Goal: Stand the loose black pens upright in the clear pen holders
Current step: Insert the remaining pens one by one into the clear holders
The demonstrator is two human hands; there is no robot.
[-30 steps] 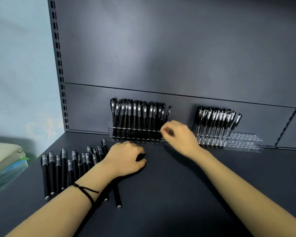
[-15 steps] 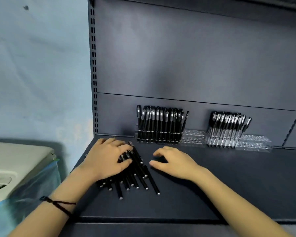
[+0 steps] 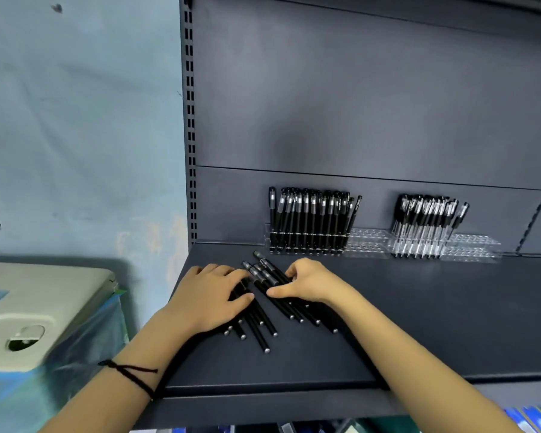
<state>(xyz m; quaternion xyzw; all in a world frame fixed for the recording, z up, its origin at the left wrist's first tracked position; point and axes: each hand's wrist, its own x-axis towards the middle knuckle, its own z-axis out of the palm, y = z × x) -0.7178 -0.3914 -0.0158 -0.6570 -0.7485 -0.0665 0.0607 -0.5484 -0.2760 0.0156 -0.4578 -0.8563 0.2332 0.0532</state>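
Head view, both hands (image 3: 211, 295) on loose pens (image 3: 264, 303)

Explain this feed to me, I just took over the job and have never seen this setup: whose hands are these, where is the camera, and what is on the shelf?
There is no machine here. A person works with two bare hands, and the single camera sits on their head, looking forward and down.

The left hand, with a dark cord at the wrist, lies flat on a heap of loose black pens on the dark shelf. The right hand rests on the same heap from the other side, fingers curled at the pens. Neither hand has lifted a pen; whether either has a real grip on one cannot be told.

Against the back panel stand two clear pen holders. The left holder has black pens upright in it, with free holes at its right end. The right holder has clear-barrelled pens, also with free holes at its right.

A beige object sits off the shelf's left.
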